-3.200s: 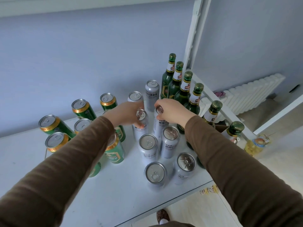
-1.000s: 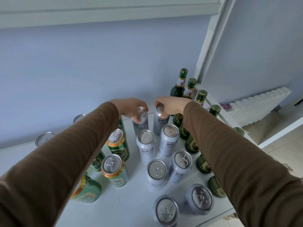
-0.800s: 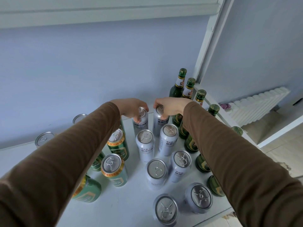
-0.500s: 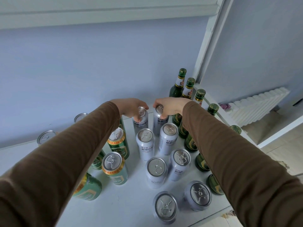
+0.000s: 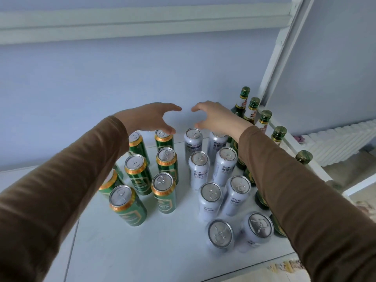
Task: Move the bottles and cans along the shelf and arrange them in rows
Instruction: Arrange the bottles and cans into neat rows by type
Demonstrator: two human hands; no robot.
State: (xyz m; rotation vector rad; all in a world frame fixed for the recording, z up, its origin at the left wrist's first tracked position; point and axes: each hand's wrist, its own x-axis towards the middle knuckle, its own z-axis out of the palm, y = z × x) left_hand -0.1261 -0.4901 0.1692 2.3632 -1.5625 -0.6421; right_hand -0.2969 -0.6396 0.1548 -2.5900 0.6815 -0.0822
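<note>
Two hands hover above the back of the shelf [image 5: 162, 253], neither grasping anything. Left hand [image 5: 149, 118]: fingers [image 5: 173, 107] loosely spread and released, thumb just over the rearmost green can [image 5: 163, 139]. Right hand [image 5: 216, 118]: fingers [image 5: 196, 107] likewise relaxed and open, arched above the rearmost silver can [image 5: 193, 147] and its neighbour, which the wrist partly hides.

Layout relative to the fingers: green cans [image 5: 138, 176] stand below and nearer than the left fingers, in two rough files; a further green can is half hidden under the left sleeve. Silver cans [image 5: 209, 200] stand below and nearer than the right fingers, two files, fairly even. Green bottles [image 5: 252, 107] run in a single line beyond the right wrist, along the shelf's edge rail; the lower bottles are covered by the sleeve.

Judgement: rows mostly formed; green files look looser than the silver.

To do the step well: descend on one can per hand, grip at the rim, slide rather than lift, keep sleeves clear of the neighbouring tops, and close the wide gap between green and silver blocks only if wanted.
</note>
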